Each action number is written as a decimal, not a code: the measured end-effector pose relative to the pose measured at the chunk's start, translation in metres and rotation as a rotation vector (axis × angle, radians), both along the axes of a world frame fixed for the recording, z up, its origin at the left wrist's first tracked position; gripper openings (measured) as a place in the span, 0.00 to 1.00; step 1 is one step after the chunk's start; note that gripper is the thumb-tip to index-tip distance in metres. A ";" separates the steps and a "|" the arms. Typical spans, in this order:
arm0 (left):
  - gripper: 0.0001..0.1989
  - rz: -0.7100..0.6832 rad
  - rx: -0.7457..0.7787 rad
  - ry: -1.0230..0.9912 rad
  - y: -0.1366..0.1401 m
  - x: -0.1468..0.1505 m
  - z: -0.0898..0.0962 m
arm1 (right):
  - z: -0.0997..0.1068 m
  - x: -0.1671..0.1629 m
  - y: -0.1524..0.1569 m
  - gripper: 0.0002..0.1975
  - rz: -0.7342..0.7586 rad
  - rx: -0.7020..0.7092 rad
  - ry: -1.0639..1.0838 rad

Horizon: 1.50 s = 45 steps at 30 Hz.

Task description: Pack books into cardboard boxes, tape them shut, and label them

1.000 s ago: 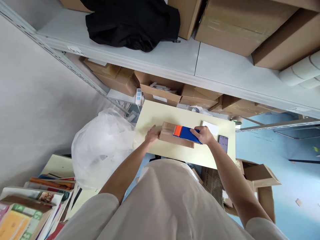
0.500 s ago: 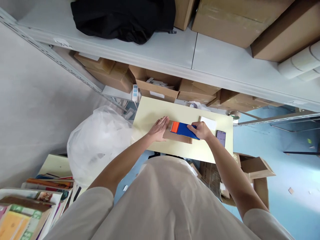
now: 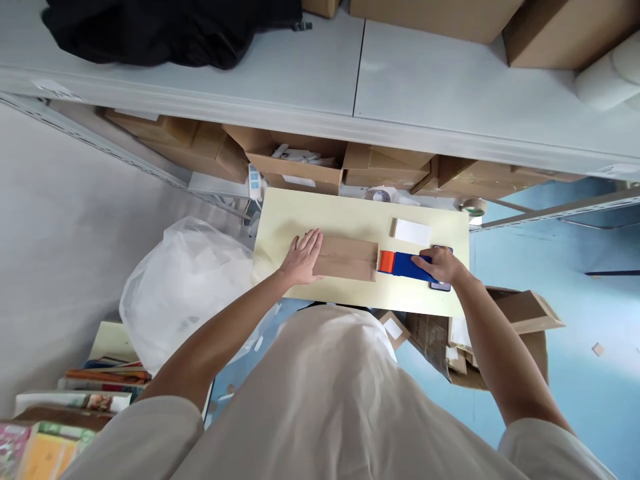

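Grey shelving (image 3: pixel 430 100) ran along the far side of the pale table (image 3: pixel 300 208), and a cloudy plastic bag (image 3: pixel 175 287) bulged beyond the table's left end. On the tabletop, the brown cardboard box (image 3: pixel 349 259) lay between your hands, its long axis running left to right across your front, the right end tipped slightly toward you. Your left hand (image 3: pixel 304 259) was the nearer one: it rested flat over the box's left end, fingers stretched out and thumb apart. Your right hand (image 3: pixel 440 265) gripped the blue-and-orange tool (image 3: pixel 406 264) by its blue end, thumb on top, above a partly covered phone (image 3: pixel 441 287). That tool lay nearly in line with the box, its orange end pointing left, just beside the box's right edge; whether they touched, you could not tell. Beyond the tool sat a white rectangular block (image 3: pixel 412 232).
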<state>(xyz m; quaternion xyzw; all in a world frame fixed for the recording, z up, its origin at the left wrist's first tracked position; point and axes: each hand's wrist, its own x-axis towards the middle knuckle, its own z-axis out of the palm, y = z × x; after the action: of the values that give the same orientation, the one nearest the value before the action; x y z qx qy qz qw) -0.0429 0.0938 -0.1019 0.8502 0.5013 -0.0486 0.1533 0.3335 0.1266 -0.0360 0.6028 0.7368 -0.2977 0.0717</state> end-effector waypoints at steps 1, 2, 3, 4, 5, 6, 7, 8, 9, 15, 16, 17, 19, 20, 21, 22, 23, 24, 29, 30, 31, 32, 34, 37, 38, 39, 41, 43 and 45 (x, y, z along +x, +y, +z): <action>0.57 0.001 -0.008 0.008 0.000 0.000 0.000 | -0.007 0.006 -0.001 0.24 -0.003 0.003 0.012; 0.57 0.001 -0.017 0.017 0.001 -0.001 0.001 | -0.014 0.008 -0.001 0.24 -0.002 0.002 0.027; 0.57 0.002 -0.026 0.024 0.002 -0.004 0.001 | -0.021 0.008 0.000 0.24 0.000 0.001 0.045; 0.57 0.003 -0.033 0.031 0.003 -0.008 0.002 | -0.026 0.005 0.002 0.24 0.006 0.003 0.064; 0.57 0.006 -0.039 0.039 0.005 -0.012 0.003 | -0.031 0.000 0.005 0.24 0.012 0.010 0.083; 0.57 0.012 -0.041 0.048 0.006 -0.017 0.005 | -0.035 -0.005 0.009 0.24 0.015 0.021 0.101; 0.57 0.021 -0.040 0.059 0.008 -0.022 0.007 | -0.039 -0.012 0.013 0.24 0.017 0.034 0.120; 0.57 0.030 -0.038 0.070 0.010 -0.024 0.009 | -0.042 -0.018 0.016 0.24 0.020 0.045 0.141; 0.57 0.037 -0.036 0.081 0.011 -0.024 0.010 | -0.045 -0.023 0.020 0.24 0.023 0.054 0.162; 0.57 -0.045 -0.045 0.046 0.018 0.050 0.013 | -0.059 -0.039 0.032 0.23 0.038 0.085 0.283; 0.56 -0.066 -0.042 0.028 0.018 0.066 0.012 | -0.060 -0.039 0.032 0.23 0.038 0.082 0.299; 0.55 -0.075 -0.036 0.011 0.019 0.079 0.012 | -0.062 -0.039 0.032 0.23 0.037 0.077 0.315; 0.53 -0.077 -0.025 -0.009 0.019 0.095 0.011 | -0.065 -0.035 0.030 0.23 0.028 0.050 0.349; 0.53 -0.073 -0.022 -0.013 0.019 0.098 0.010 | -0.067 -0.032 0.029 0.23 0.022 0.022 0.370; 0.52 -0.069 -0.022 -0.014 0.019 0.098 0.010 | -0.068 -0.027 0.028 0.23 0.017 -0.009 0.391; 0.51 -0.067 -0.023 -0.014 0.019 0.097 0.010 | -0.069 -0.020 0.027 0.23 0.015 -0.038 0.407; 0.51 -0.065 -0.024 -0.015 0.018 0.095 0.010 | -0.070 -0.013 0.025 0.24 0.016 -0.060 0.415; 0.50 -0.062 -0.024 -0.017 0.018 0.093 0.010 | -0.071 -0.005 0.024 0.24 0.020 -0.075 0.410; 0.45 -0.063 -0.019 -0.039 0.017 0.093 0.011 | -0.063 0.005 0.021 0.24 0.053 -0.095 0.182; 0.42 -0.067 -0.022 -0.042 0.017 0.094 0.011 | -0.058 -0.003 0.022 0.25 0.045 -0.096 0.098; 0.38 -0.069 -0.025 -0.041 0.016 0.096 0.012 | -0.053 -0.015 0.023 0.25 0.031 -0.092 0.012; 0.34 -0.068 -0.028 -0.036 0.015 0.097 0.012 | -0.047 -0.028 0.024 0.26 0.006 -0.085 -0.067; 0.27 -0.052 -0.031 -0.017 0.014 0.101 0.012 | -0.036 -0.057 0.028 0.28 -0.027 -0.055 -0.143; 0.20 -0.015 -0.033 -0.004 0.012 0.106 0.011 | -0.029 -0.092 0.032 0.25 -0.012 0.011 -0.094; 0.18 -0.008 -0.033 -0.007 0.011 0.107 0.011 | -0.030 -0.100 0.032 0.24 -0.013 0.026 -0.071; 0.18 -0.003 -0.033 -0.013 0.010 0.108 0.011 | -0.031 -0.106 0.030 0.22 -0.024 0.032 -0.058; 0.17 -0.001 -0.031 -0.026 0.010 0.108 0.010 | -0.033 -0.111 0.024 0.18 -0.045 -0.008 -0.069; 0.17 0.000 -0.027 -0.035 0.010 0.109 0.010 | -0.035 -0.106 0.014 0.17 -0.068 -0.049 -0.110; 0.19 0.012 -0.019 -0.053 0.011 0.110 0.010 | -0.034 -0.091 0.000 0.21 -0.132 -0.033 -0.140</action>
<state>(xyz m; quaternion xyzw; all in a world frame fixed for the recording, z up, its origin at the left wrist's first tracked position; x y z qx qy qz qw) 0.0676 0.1050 -0.0920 0.8467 0.5016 -0.0301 0.1750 0.2422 0.1263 -0.0699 0.6681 0.6837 -0.2709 0.1132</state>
